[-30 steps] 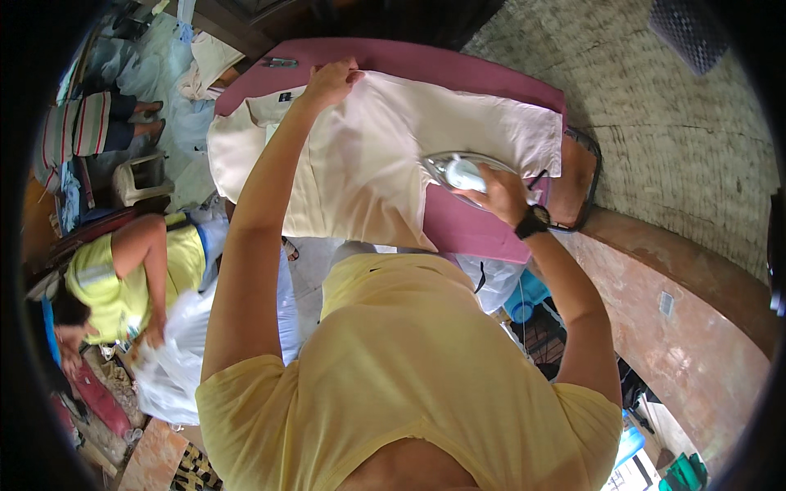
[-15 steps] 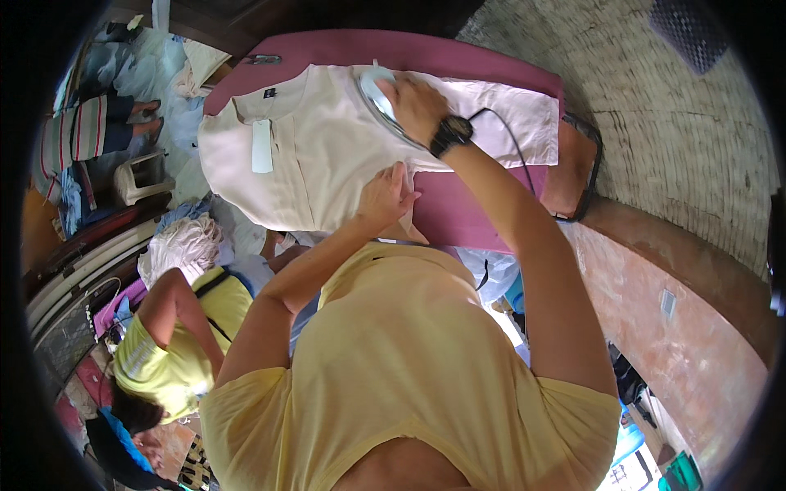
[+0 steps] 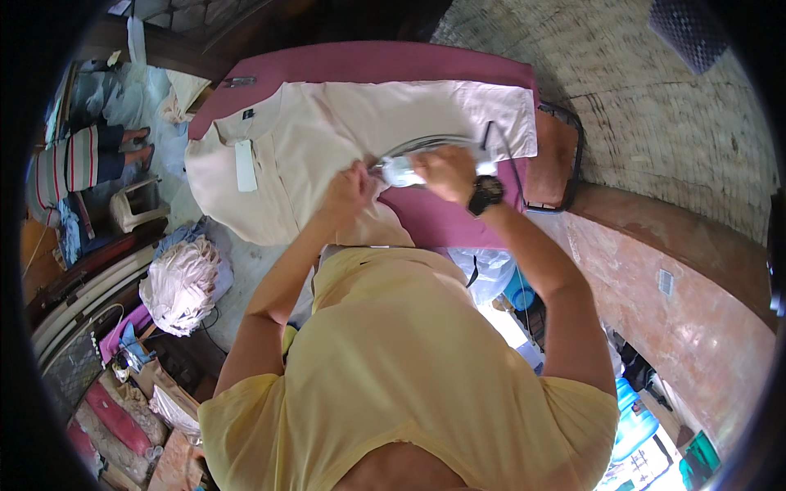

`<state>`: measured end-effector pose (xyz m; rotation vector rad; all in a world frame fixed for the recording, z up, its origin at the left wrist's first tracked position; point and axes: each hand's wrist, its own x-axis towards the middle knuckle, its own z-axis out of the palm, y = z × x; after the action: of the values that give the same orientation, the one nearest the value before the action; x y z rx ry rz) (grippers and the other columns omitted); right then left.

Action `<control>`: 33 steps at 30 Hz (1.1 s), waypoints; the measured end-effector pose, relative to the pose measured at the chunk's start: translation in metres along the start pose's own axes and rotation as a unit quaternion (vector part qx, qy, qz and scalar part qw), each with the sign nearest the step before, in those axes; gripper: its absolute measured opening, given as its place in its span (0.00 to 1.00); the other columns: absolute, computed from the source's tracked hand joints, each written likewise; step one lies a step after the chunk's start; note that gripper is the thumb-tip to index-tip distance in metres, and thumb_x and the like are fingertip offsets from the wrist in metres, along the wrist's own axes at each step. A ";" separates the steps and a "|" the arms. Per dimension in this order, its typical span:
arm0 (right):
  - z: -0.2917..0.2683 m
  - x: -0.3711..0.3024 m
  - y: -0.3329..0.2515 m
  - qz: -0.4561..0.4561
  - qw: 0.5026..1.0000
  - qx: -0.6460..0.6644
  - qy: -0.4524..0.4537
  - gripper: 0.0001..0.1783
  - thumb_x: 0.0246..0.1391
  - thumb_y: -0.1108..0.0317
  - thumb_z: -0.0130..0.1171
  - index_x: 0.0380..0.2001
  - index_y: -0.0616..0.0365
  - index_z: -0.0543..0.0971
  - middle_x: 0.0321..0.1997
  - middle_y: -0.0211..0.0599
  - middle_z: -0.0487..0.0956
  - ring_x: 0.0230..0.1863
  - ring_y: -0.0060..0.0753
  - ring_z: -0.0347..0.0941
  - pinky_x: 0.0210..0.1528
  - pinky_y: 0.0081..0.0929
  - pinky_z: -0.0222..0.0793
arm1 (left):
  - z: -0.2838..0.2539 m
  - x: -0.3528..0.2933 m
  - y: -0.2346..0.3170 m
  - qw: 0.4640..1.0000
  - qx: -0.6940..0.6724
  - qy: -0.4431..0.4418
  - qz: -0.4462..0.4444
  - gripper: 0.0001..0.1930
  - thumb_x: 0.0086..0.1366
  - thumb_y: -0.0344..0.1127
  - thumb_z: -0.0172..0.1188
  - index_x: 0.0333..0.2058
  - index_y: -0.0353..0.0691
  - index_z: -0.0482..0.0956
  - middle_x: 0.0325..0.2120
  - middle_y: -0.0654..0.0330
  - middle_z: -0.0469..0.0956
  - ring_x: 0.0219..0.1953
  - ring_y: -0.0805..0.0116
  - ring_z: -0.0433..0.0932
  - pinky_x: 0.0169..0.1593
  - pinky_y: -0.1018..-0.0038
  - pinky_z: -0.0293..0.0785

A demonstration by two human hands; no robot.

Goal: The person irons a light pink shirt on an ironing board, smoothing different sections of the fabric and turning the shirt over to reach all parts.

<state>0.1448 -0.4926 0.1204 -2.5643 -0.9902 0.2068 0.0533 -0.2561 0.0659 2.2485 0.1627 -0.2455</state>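
Note:
A cream shirt [image 3: 319,131] with a white tag [image 3: 245,166] lies spread over the maroon ironing board [image 3: 368,59], its sleeve stretching to the right. My right hand [image 3: 449,173], wearing a black watch, is closed round the handle of an iron [image 3: 399,172]. The iron is blurred by motion, at the near edge of the sleeve, its tip pointing left towards my other hand. My left hand [image 3: 347,190] pinches the shirt fabric near the underarm, just left of the iron's tip. A dark cord [image 3: 509,155] runs from behind the iron across the sleeve's end.
A metal clip [image 3: 241,82] sits at the board's far left. Left on the floor are a heap of pale cloth [image 3: 182,282] and a beige plastic stool [image 3: 136,204]. A person in striped clothing [image 3: 70,164] stands beyond. A low stone-faced wall [image 3: 639,254] curves along the right.
My right hand has brought the iron nearer to me and turned it, tip leftward. My left hand has shifted left, gripping the fabric. The person in yellow at lower left has left view.

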 end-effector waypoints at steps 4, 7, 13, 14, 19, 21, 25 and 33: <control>-0.022 0.016 -0.033 0.007 0.991 0.046 -0.123 0.38 0.53 0.29 0.50 0.34 0.56 0.84 0.23 0.48 0.81 0.31 0.53 0.80 0.39 0.48 0.73 | -0.052 0.084 0.005 0.944 0.146 0.258 0.143 0.09 0.60 0.21 0.54 0.38 0.39 0.73 0.30 0.49 0.77 0.33 0.46 0.78 0.38 0.57 0.73; -0.035 -0.007 -0.008 0.012 0.992 0.079 -0.094 0.42 0.50 0.27 0.53 0.46 0.57 0.80 0.23 0.46 0.81 0.32 0.52 0.80 0.40 0.47 0.74 | -0.073 0.133 -0.005 0.948 0.151 0.210 0.187 0.10 0.59 0.23 0.55 0.40 0.39 0.74 0.35 0.50 0.76 0.42 0.46 0.75 0.44 0.56 0.72; -0.021 -0.019 0.028 0.399 0.867 0.238 0.179 0.33 0.57 0.41 0.58 0.35 0.70 0.77 0.24 0.59 0.79 0.29 0.57 0.80 0.33 0.47 0.74 | -0.028 0.151 0.030 0.940 0.131 0.120 0.292 0.16 0.53 0.21 0.55 0.41 0.42 0.76 0.42 0.53 0.74 0.47 0.49 0.73 0.48 0.58 0.71; -0.004 -0.009 0.036 0.373 0.856 0.253 0.252 0.32 0.59 0.45 0.58 0.32 0.72 0.76 0.23 0.59 0.79 0.27 0.58 0.80 0.31 0.47 0.74 | -0.010 0.144 0.032 0.939 0.126 0.084 0.309 0.16 0.53 0.21 0.55 0.41 0.42 0.76 0.43 0.54 0.74 0.48 0.49 0.73 0.49 0.59 0.71; -0.024 0.089 0.079 0.408 0.811 0.330 0.261 0.35 0.57 0.43 0.58 0.20 0.72 0.77 0.17 0.53 0.78 0.20 0.48 0.80 0.23 0.41 0.75 | 0.031 0.131 0.031 0.914 0.127 0.087 0.374 0.17 0.60 0.24 0.53 0.49 0.39 0.73 0.52 0.56 0.70 0.55 0.55 0.69 0.58 0.61 0.66; -0.026 0.102 0.089 0.427 0.788 0.352 0.271 0.35 0.57 0.42 0.58 0.19 0.70 0.78 0.15 0.49 0.77 0.19 0.43 0.80 0.22 0.39 0.74 | 0.035 0.132 0.031 0.919 0.139 0.087 0.358 0.17 0.61 0.25 0.53 0.50 0.39 0.73 0.53 0.56 0.70 0.56 0.55 0.69 0.59 0.61 0.66; 0.014 0.055 0.074 0.400 0.801 0.356 0.267 0.31 0.60 0.43 0.56 0.19 0.64 0.77 0.10 0.33 0.71 0.10 0.28 0.70 0.13 0.30 0.64 | 0.036 0.135 0.031 0.907 0.160 0.101 0.376 0.16 0.65 0.29 0.52 0.51 0.37 0.72 0.55 0.55 0.69 0.59 0.54 0.66 0.61 0.60 0.63; -0.037 0.050 0.094 0.562 0.728 0.201 0.337 0.36 0.58 0.40 0.54 0.31 0.72 0.81 0.30 0.65 0.80 0.40 0.62 0.80 0.43 0.46 0.74 | 0.034 0.132 0.028 0.907 0.181 0.085 0.371 0.18 0.67 0.36 0.53 0.54 0.37 0.70 0.58 0.54 0.67 0.63 0.53 0.62 0.65 0.59 0.58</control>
<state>0.2502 -0.5339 0.1168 -2.1482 0.8503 -0.1924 0.1835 -0.2960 0.0351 2.5125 -0.6971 0.3617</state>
